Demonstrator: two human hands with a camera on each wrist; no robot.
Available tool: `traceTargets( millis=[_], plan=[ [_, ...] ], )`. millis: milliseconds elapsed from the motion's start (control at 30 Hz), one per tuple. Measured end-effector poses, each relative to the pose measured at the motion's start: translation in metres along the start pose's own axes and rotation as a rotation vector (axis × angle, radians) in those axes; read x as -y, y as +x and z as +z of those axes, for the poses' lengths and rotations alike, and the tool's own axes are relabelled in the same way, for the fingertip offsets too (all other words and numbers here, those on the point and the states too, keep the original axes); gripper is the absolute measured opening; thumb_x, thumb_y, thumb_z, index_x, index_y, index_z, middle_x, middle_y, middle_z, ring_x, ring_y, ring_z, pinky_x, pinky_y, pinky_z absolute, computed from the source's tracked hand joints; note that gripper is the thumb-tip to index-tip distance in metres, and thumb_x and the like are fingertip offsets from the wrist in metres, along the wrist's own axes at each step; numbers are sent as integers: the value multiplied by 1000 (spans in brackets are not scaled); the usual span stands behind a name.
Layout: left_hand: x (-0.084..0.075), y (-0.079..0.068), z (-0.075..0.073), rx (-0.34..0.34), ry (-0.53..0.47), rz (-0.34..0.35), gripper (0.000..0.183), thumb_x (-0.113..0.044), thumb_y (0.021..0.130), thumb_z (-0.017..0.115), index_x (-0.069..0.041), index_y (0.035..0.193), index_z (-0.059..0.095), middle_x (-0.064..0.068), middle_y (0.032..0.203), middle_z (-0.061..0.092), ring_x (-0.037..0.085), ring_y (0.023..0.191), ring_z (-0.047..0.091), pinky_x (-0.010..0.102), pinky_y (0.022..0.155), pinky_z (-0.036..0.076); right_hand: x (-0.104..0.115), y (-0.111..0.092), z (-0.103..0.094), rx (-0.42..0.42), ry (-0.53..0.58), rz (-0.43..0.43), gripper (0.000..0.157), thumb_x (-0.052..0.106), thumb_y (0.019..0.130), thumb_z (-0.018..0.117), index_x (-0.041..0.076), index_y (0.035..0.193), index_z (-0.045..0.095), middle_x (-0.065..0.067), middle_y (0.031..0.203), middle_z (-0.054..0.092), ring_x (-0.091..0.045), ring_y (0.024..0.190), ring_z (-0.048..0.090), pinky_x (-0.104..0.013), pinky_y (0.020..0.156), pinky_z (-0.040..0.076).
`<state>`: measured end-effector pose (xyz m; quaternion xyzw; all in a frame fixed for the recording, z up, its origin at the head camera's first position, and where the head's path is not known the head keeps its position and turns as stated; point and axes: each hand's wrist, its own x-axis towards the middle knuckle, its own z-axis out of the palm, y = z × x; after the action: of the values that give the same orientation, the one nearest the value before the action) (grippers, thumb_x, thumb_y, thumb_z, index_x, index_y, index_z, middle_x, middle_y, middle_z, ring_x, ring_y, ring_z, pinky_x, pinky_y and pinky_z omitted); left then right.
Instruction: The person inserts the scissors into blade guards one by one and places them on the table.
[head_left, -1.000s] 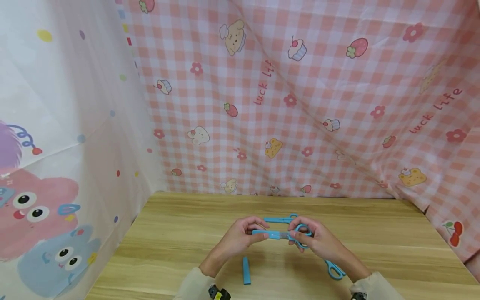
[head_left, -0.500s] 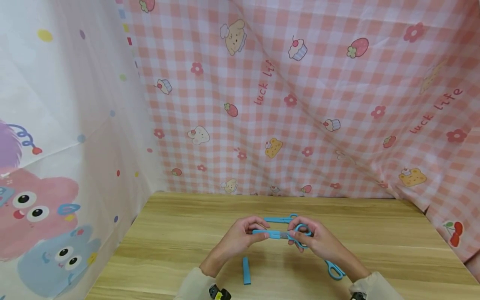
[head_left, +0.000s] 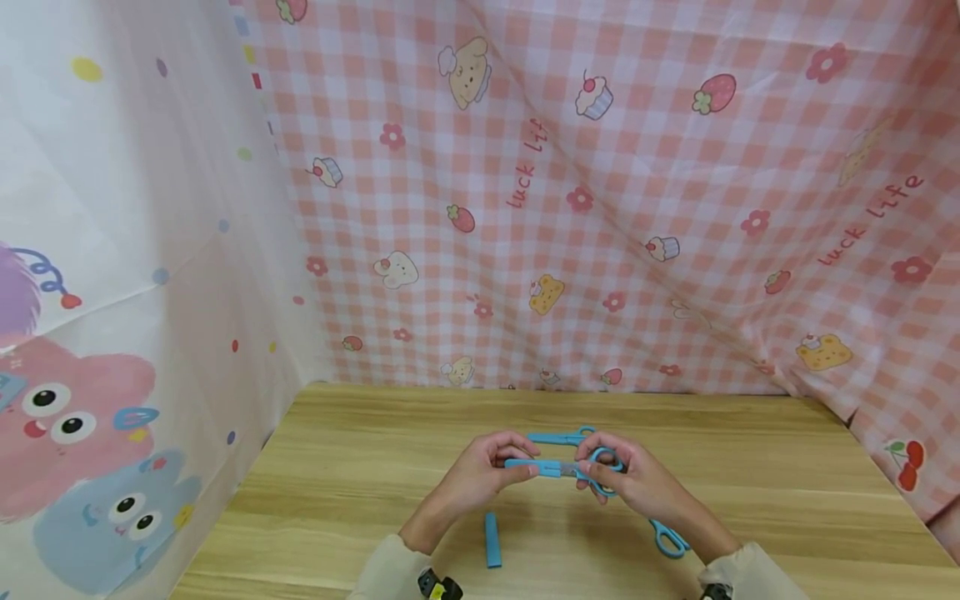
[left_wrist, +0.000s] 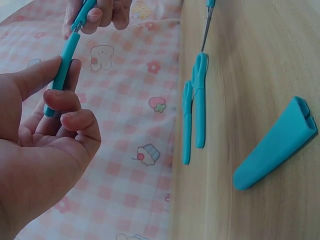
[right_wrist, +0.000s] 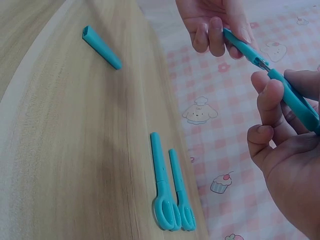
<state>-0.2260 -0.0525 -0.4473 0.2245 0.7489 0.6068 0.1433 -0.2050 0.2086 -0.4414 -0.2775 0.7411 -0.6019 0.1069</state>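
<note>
On table [head_left: 330, 467]: loose sheath [head_left: 492, 540] front left; near scissors [head_left: 660, 540] front right; covered scissors [head_left: 555, 438] behind held scissors [head_left: 567, 470].

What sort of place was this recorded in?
Probably a makeshift indoor filming booth: a wood-grain table, a pink gingham cloth hanging behind it, and a white cartoon-print sheet at the head view's left.

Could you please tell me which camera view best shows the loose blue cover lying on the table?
The left wrist view: the loose cover appears largest there, its open end clearly visible. The head view shows it small, without detail; the right wrist view shows it whole but smaller.
</note>
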Motion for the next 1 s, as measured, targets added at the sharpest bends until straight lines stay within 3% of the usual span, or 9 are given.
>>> traceTargets(
  millis=[267,433,600,900,1000],
  plan=[
    [1,1,1,-5,-6,-6,16,-12,92,70,-8,108,68,16,99,72,10,66,47,19,54,32,-1,0,0,-6,-1,8,18,15,102,55,-2,109,55,-32,90,65,-15,66,60,-31,60,53],
    [0,0,0,-4,-19,-17,18,-12,92,70,-4,108,68,13,97,72,12,70,50,19,57,34,-1,0,0,-8,-3,23,19,16,102,55,-2,109,55,-29,91,66,-12,66,59,-29,61,52],
    [0,0,0,-7,-16,-19,15,-12,92,71,-7,105,70,10,95,72,9,63,44,20,55,32,-1,1,0,-7,9,26,19,16,102,55,-2,109,55,-28,91,66,-10,66,58,-28,62,52],
    [-1,0,0,-12,-13,-13,13,-11,92,71,-7,104,70,14,92,71,8,57,37,19,50,29,-5,1,2,-12,29,-18,15,13,102,56,-1,107,54,-7,87,69,-11,66,58,-28,62,52],
    [-1,-1,1,-17,-10,-17,12,-11,92,71,-7,103,70,15,92,71,8,58,38,19,51,29,-6,1,3,-18,28,-21,15,13,101,56,-1,107,54,-12,87,69,-11,66,58,-28,61,52]
  ],
)
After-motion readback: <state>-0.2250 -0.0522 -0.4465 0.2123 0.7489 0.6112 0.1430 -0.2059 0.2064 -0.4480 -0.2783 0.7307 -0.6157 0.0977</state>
